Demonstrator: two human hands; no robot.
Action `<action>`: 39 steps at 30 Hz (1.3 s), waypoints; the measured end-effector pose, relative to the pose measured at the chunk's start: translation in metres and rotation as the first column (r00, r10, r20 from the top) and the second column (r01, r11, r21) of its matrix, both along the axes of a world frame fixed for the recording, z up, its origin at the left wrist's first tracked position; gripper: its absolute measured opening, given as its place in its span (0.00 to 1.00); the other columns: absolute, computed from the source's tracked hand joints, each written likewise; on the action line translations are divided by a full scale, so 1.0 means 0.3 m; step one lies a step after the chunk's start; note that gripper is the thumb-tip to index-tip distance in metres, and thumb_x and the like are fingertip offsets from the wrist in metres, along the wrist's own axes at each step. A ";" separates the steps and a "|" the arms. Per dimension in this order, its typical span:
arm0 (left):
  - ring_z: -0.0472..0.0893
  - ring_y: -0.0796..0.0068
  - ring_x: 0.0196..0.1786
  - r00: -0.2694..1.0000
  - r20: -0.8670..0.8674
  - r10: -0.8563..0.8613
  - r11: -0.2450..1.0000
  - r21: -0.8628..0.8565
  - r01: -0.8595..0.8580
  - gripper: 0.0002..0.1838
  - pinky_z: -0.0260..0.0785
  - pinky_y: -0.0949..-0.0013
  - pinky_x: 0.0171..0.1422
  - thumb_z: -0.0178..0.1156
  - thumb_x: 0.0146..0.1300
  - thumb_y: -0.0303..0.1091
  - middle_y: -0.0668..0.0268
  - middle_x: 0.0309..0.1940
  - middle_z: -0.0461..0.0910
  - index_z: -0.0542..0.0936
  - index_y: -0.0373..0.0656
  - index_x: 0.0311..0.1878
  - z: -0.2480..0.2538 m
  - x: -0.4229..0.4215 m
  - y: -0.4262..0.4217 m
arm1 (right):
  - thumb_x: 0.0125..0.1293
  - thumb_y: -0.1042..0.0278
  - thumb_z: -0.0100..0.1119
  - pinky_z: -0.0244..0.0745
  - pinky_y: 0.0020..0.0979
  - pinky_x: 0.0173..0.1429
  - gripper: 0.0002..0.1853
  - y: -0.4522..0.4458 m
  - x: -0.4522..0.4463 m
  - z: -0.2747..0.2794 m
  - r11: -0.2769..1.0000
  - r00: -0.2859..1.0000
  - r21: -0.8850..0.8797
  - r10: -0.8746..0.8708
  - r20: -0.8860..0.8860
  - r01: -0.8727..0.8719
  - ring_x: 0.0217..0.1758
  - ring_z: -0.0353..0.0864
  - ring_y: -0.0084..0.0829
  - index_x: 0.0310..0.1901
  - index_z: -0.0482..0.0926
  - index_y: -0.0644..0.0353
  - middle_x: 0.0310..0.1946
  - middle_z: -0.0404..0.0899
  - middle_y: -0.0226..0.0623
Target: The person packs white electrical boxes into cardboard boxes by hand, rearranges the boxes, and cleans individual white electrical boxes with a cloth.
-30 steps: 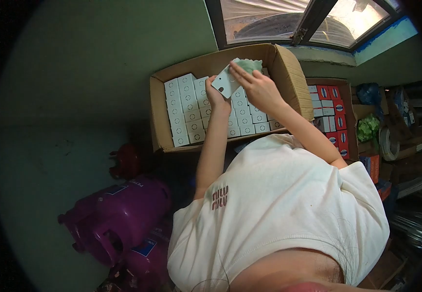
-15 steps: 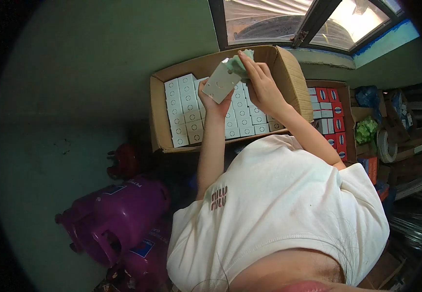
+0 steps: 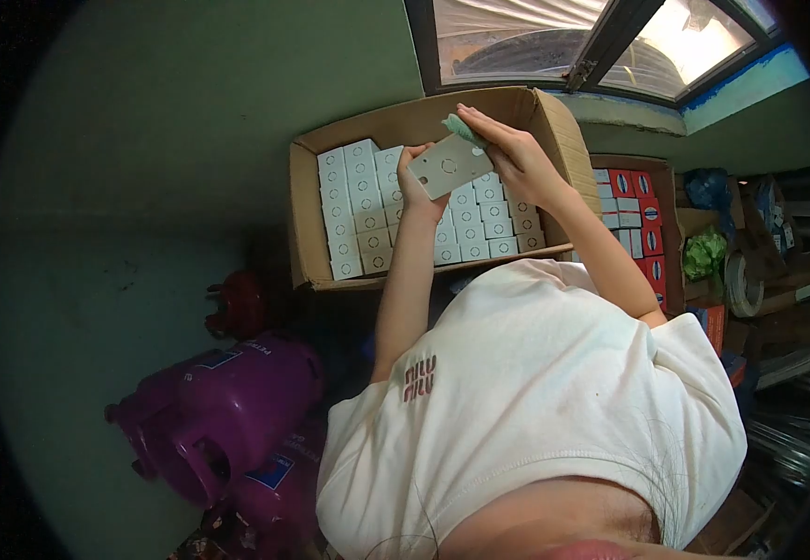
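Electrical box swings level as the cloth shifts along it

From where I stand, the white electrical box (image 3: 450, 168) has just turned: a half second ago it tipped steeply, and now it lies closer to level, its broad face with the round knockout towards the wearer. It is held just above centre of the frame, over the open carton (image 3: 567, 149), where rows of similar boxes (image 3: 358, 198) sit. The left hand (image 3: 420, 193) is wrapped around the box's left end. The right hand (image 3: 522, 164), its fingers outstretched, holds a green cloth (image 3: 464, 129) against the upper edge; its thumb is hard to make out. Less cloth shows than before. I take it the rubbing is moving on to another side.
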State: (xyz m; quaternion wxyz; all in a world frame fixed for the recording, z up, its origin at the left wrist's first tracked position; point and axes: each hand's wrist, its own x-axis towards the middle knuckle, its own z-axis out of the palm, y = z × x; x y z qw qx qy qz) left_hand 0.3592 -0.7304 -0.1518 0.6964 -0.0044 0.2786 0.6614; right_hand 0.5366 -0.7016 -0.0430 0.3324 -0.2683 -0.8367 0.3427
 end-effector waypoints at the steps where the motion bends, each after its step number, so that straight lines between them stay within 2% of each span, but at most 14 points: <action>1: 0.80 0.67 0.38 1.000 -0.028 0.010 0.999 0.046 -0.009 0.15 0.76 0.62 0.40 0.46 0.57 0.46 0.67 0.34 0.79 0.77 0.50 0.37 -0.011 -0.004 0.001 | 0.56 0.89 0.44 0.54 0.36 0.73 0.33 -0.003 0.004 0.003 1.000 1.000 -0.026 0.009 -0.006 -0.009 0.72 0.57 0.43 0.67 0.61 0.61 0.67 0.61 0.45; 8: 0.79 0.67 0.37 0.973 -0.126 0.193 0.973 -0.106 -0.207 0.15 0.74 0.60 0.41 0.46 0.56 0.48 0.69 0.33 0.78 0.76 0.50 0.35 0.038 0.010 -0.001 | 0.55 0.90 0.41 0.53 0.32 0.73 0.35 -0.063 0.021 -0.066 0.981 0.998 -0.189 -0.041 -0.053 0.030 0.71 0.60 0.40 0.68 0.59 0.62 0.68 0.60 0.47; 9: 0.79 0.67 0.37 0.980 -0.143 0.140 0.982 -0.105 -0.156 0.14 0.74 0.60 0.41 0.47 0.56 0.47 0.69 0.33 0.78 0.76 0.50 0.35 0.032 0.011 -0.001 | 0.57 0.88 0.38 0.55 0.30 0.71 0.33 -0.050 0.019 -0.072 0.988 0.995 -0.146 -0.065 -0.078 0.053 0.69 0.64 0.35 0.68 0.60 0.62 0.66 0.64 0.46; 12: 0.79 0.67 0.37 0.970 -0.243 0.027 0.989 -0.136 -0.062 0.14 0.73 0.61 0.41 0.48 0.56 0.46 0.69 0.33 0.78 0.77 0.49 0.37 0.039 0.034 -0.007 | 0.60 0.85 0.37 0.59 0.27 0.67 0.30 -0.032 0.039 -0.058 0.926 0.986 -0.373 -0.115 -0.122 0.062 0.64 0.69 0.29 0.67 0.62 0.63 0.64 0.68 0.44; 14: 0.79 0.68 0.37 0.929 -0.370 0.029 0.980 -0.174 -0.100 0.13 0.73 0.63 0.41 0.49 0.57 0.44 0.69 0.32 0.78 0.76 0.48 0.37 0.101 0.062 -0.017 | 0.62 0.80 0.37 0.64 0.24 0.59 0.28 -0.037 0.049 -0.091 0.893 0.976 -0.429 -0.194 -0.098 0.134 0.54 0.73 0.24 0.66 0.65 0.62 0.56 0.74 0.41; 19: 0.79 0.69 0.40 0.930 -0.341 0.137 0.981 -0.084 -0.175 0.13 0.72 0.66 0.43 0.48 0.60 0.44 0.68 0.32 0.78 0.76 0.44 0.36 0.038 0.033 -0.007 | 0.65 0.74 0.41 0.69 0.23 0.49 0.24 -0.093 0.075 -0.210 0.747 0.955 -0.631 -0.295 -0.030 0.211 0.43 0.75 0.19 0.64 0.68 0.61 0.41 0.79 0.35; 22: 0.78 0.71 0.43 0.870 -0.461 0.175 0.972 -0.058 -0.226 0.16 0.71 0.68 0.46 0.47 0.61 0.44 0.67 0.31 0.77 0.76 0.41 0.36 0.095 0.071 -0.025 | 0.64 0.73 0.42 0.69 0.22 0.50 0.22 -0.082 0.098 -0.256 0.557 0.881 -0.830 -0.398 -0.256 0.010 0.45 0.75 0.20 0.61 0.71 0.61 0.43 0.78 0.34; 24: 0.76 0.74 0.42 0.732 -0.667 0.137 0.985 0.011 -0.175 0.17 0.68 0.69 0.45 0.45 0.62 0.44 0.68 0.30 0.75 0.75 0.40 0.34 0.116 0.105 -0.052 | 0.66 0.60 0.48 0.67 0.26 0.54 0.22 -0.057 0.119 -0.222 0.349 0.866 -0.936 -0.456 -0.208 -0.041 0.50 0.74 0.24 0.59 0.71 0.59 0.49 0.76 0.35; 26: 0.73 0.77 0.39 0.443 -0.889 0.114 0.993 0.117 -0.020 0.17 0.65 0.71 0.43 0.43 0.64 0.44 0.69 0.29 0.73 0.74 0.39 0.33 0.102 0.117 -0.075 | 0.66 0.53 0.51 0.66 0.27 0.57 0.25 -0.044 0.128 -0.129 0.112 0.861 -0.990 -0.493 -0.127 -0.082 0.53 0.72 0.27 0.60 0.71 0.58 0.53 0.73 0.36; 27: 0.72 0.77 0.38 0.434 -0.895 0.099 0.990 0.132 0.045 0.18 0.63 0.71 0.42 0.43 0.64 0.44 0.70 0.28 0.71 0.73 0.39 0.32 0.100 0.112 -0.085 | 0.64 0.43 0.52 0.63 0.28 0.61 0.31 -0.031 0.140 -0.179 0.075 0.882 -0.997 -0.471 -0.023 0.014 0.58 0.70 0.30 0.61 0.69 0.57 0.58 0.70 0.36; 33: 0.67 0.82 0.35 0.545 -0.838 -0.036 0.978 0.083 0.193 0.17 0.58 0.75 0.38 0.38 0.68 0.45 0.73 0.30 0.68 0.70 0.43 0.34 0.137 0.118 -0.098 | 0.65 0.52 0.57 0.66 0.29 0.60 0.28 0.000 0.153 -0.075 0.410 0.955 -0.912 -0.277 -0.106 0.017 0.58 0.70 0.26 0.62 0.68 0.56 0.56 0.70 0.35; 36: 0.71 0.84 0.38 0.604 -0.793 -0.075 0.959 0.110 0.263 0.20 0.62 0.77 0.42 0.37 0.71 0.47 0.72 0.34 0.72 0.73 0.42 0.41 0.131 0.106 -0.079 | 0.63 0.58 0.60 0.64 0.27 0.62 0.27 0.039 0.142 -0.022 0.530 0.963 -0.825 -0.261 0.062 0.196 0.59 0.68 0.25 0.62 0.67 0.58 0.56 0.70 0.36; 37: 0.70 0.82 0.39 0.615 -0.783 -0.095 0.957 0.099 0.274 0.22 0.62 0.75 0.44 0.37 0.72 0.48 0.71 0.34 0.73 0.73 0.40 0.42 0.141 0.097 -0.059 | 0.62 0.58 0.61 0.62 0.28 0.63 0.27 0.072 0.154 -0.035 0.407 0.956 -0.909 -0.290 -0.035 0.090 0.59 0.67 0.26 0.61 0.68 0.58 0.55 0.71 0.35; 39: 0.70 0.80 0.40 0.635 -0.759 -0.144 0.952 0.070 0.298 0.25 0.62 0.73 0.48 0.36 0.74 0.49 0.69 0.34 0.73 0.74 0.35 0.44 0.171 0.070 -0.026 | 0.61 0.58 0.61 0.62 0.29 0.63 0.27 0.134 0.165 -0.014 0.513 0.986 -0.856 -0.168 -0.020 0.070 0.58 0.68 0.26 0.60 0.69 0.58 0.54 0.71 0.34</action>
